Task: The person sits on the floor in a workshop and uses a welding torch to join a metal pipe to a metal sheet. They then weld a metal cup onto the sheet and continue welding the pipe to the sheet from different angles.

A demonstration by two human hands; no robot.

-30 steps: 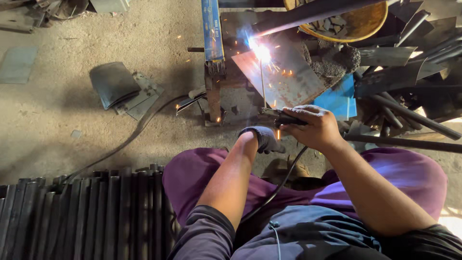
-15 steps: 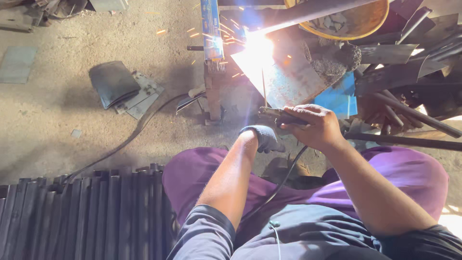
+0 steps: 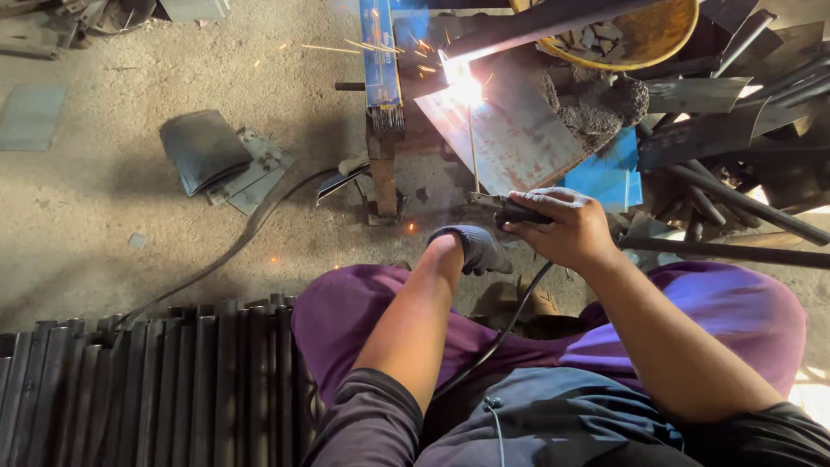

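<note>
Your bare right hand (image 3: 566, 229) is wrapped tight around the dark welding electrode holder (image 3: 510, 210). Its thin rod (image 3: 473, 151) runs up to a bright white arc (image 3: 458, 82) at the corner of the rusty flat steel plate (image 3: 510, 130). Your left hand (image 3: 474, 248), in a grey knit glove, is curled closed just beside the holder; can't tell if it touches. Black cable (image 3: 501, 333) drops between your purple-trousered knees. Dark steel tubes (image 3: 156, 389) lie stacked to your left.
</note>
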